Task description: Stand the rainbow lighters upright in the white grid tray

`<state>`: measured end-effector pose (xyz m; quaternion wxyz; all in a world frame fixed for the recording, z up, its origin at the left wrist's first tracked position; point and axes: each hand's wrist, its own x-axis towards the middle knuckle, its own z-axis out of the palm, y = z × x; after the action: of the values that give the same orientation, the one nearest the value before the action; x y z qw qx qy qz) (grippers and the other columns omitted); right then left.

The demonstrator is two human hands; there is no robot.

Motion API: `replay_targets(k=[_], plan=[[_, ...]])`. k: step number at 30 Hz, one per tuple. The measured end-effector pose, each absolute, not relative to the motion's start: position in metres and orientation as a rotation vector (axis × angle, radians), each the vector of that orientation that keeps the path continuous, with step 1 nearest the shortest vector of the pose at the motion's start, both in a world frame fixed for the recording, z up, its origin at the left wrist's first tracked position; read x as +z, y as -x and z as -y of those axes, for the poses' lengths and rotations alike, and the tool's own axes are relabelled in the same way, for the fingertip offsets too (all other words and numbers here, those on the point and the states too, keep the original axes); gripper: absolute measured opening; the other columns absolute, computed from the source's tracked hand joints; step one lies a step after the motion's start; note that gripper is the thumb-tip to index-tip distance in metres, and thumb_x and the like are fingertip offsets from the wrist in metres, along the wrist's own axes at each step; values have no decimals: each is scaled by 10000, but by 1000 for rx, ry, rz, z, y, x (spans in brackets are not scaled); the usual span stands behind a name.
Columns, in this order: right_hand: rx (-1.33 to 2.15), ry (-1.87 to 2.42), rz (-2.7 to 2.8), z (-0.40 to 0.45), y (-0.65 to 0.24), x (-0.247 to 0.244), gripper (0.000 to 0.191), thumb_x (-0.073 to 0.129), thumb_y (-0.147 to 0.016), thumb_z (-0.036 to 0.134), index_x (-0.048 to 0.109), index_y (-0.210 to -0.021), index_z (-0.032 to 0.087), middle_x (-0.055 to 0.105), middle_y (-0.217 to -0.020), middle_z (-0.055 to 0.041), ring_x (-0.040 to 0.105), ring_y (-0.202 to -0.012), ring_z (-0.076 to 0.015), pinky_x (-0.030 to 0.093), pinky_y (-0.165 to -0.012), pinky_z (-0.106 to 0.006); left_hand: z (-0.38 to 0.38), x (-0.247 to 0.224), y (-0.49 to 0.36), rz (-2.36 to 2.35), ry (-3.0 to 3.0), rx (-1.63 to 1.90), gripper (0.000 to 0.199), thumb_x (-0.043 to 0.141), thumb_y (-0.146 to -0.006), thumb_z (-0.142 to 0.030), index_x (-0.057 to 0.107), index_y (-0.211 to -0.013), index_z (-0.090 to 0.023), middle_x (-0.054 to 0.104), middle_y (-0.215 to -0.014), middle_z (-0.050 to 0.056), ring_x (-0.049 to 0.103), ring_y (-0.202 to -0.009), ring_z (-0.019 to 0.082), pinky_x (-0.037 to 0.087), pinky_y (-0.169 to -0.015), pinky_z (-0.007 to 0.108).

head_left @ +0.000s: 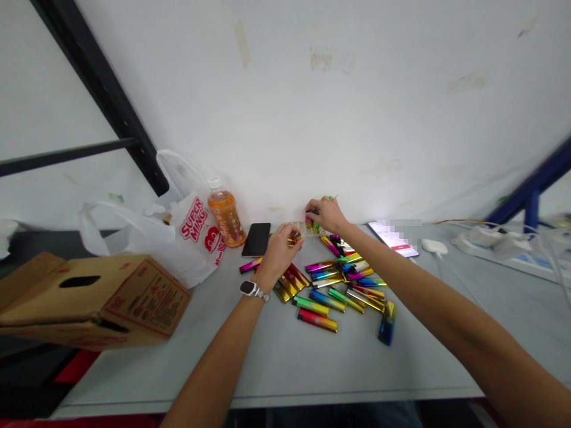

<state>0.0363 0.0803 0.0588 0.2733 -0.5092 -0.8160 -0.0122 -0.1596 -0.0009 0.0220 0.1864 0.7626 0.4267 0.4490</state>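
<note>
Many shiny metallic-coloured lighters (317, 320) lie loosely on the grey table in front of me. My left hand (281, 249), with a watch on its wrist, is closed on a lighter (294, 239); only a small part shows past the fingers, so I cannot tell if it holds more than one. Farther back, my right hand (328, 215) has its fingers pinched around a lighter (308, 222) at a clear plastic tray (322, 230) near the wall. The tray is partly hidden by both hands, and some lighters stand in it.
A black phone (257, 239), a bottle of orange drink (226, 217) and a white plastic bag (196, 235) stand left. Nearer is a cardboard box (138, 297). At right lie a lit phone (395, 239), a white charger (434, 246) and a power strip (499, 246) with cables.
</note>
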Motion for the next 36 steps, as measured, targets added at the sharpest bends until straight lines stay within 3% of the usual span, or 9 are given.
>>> replay_targets(k=[9,17,20,23,26,28,33,36], plan=[[25,1356,2100,-86,-37,46,184,625,-890,262,737,-1023,201,752,-985,-73,542,-1026,-280,321,-961,-446,6,32,157,-1174,-1705,1464,248,726,-781,-351,575,-890,-188,682,-856,24,698,-803,166,527,-609,219],[-145,1417,2044,-78,-40,44,233,624,-918,383,790,-966,228,548,-1131,-134,452,-1122,-315,352,-940,-453,-2,29,156,-1117,-1488,1578,412,794,-699,-450,528,-862,-180,646,-829,-2,673,-716,127,527,-632,222],[-99,1391,1965,-65,-35,49,290,579,-946,415,774,-1042,222,536,-1159,-140,461,-1154,-315,356,-969,-460,-3,28,154,-1017,-1333,1606,468,826,-657,-446,490,-852,-187,636,-827,-15,670,-712,119,562,-657,246],[163,1264,1713,-40,-25,50,370,522,-968,459,729,-1144,208,595,-1114,-117,525,-1103,-265,375,-986,-418,-2,28,149,-879,-1144,1677,491,844,-640,-414,455,-848,-198,629,-822,-33,686,-775,124,599,-768,311],[650,1125,1441,-12,-11,46,483,486,-941,594,748,-938,188,681,-937,-62,586,-948,-219,428,-894,-346,3,28,139,-760,-1011,1731,496,847,-644,-396,427,-828,-206,633,-844,-39,688,-848,124,593,-870,358],[922,1059,1307,4,-2,42,456,597,-857,617,745,-909,188,714,-917,-43,609,-933,-211,439,-853,-322,8,29,132,-734,-1001,1723,488,821,-678,-427,405,-808,-209,639,-870,-29,687,-893,130,580,-900,365],[1086,890,983,23,11,37,468,635,-798,642,703,-952,206,742,-964,-57,662,-928,-201,475,-776,-301,21,27,121,-891,-1313,1668,464,747,-744,-546,440,-763,-199,632,-902,12,655,-851,140,548,-778,291],[1126,753,881,30,8,40,482,638,-786,672,622,-975,229,715,-805,-24,667,-758,-183,490,-676,-295,20,25,127,-1111,-1470,1692,424,625,-847,-580,489,-727,-196,590,-761,-5,578,-718,125,474,-659,241]])
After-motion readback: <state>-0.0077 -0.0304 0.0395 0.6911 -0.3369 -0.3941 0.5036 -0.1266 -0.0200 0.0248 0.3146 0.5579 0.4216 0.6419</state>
